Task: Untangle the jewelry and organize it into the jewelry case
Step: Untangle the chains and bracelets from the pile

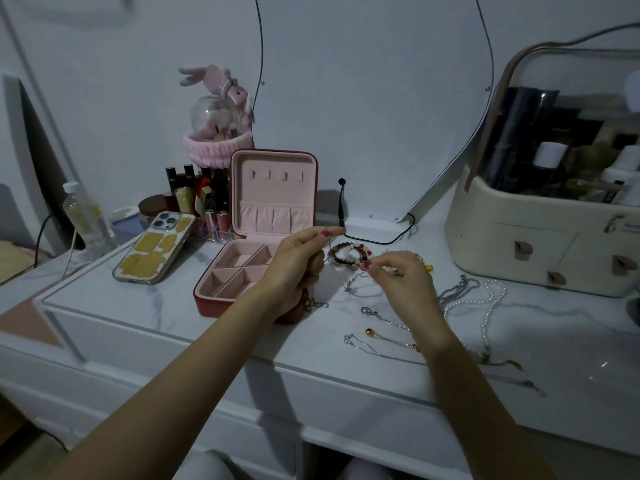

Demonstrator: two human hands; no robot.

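A red jewelry case (pixel 221 299) with a pink lining stands open on the white dresser top, its compartments bare. My left hand (pixel 298 261) hovers over the case's right side and pinches a thin silver chain (pixel 349 282) between thumb and forefinger. My right hand (pixel 398 275) pinches the same tangle lower down, beside a beaded bracelet (pixel 346 254) of dark red and white beads. A silver pendant necklace (pixel 381 318), a gold ball chain (pixel 391 339), another thin silver chain (pixel 363 346) and pearl and silver strands (pixel 467 299) lie on the top to the right.
A phone (pixel 156 247) in a yellow-patterned case leans left of the jewelry case. Lipsticks and bottles (pixel 197 195) stand behind it, with a pink plush dome (pixel 214 123). A cream cosmetics organizer (pixel 554 237) fills the right back. A black cable (pixel 381 239) runs along the mirror base.
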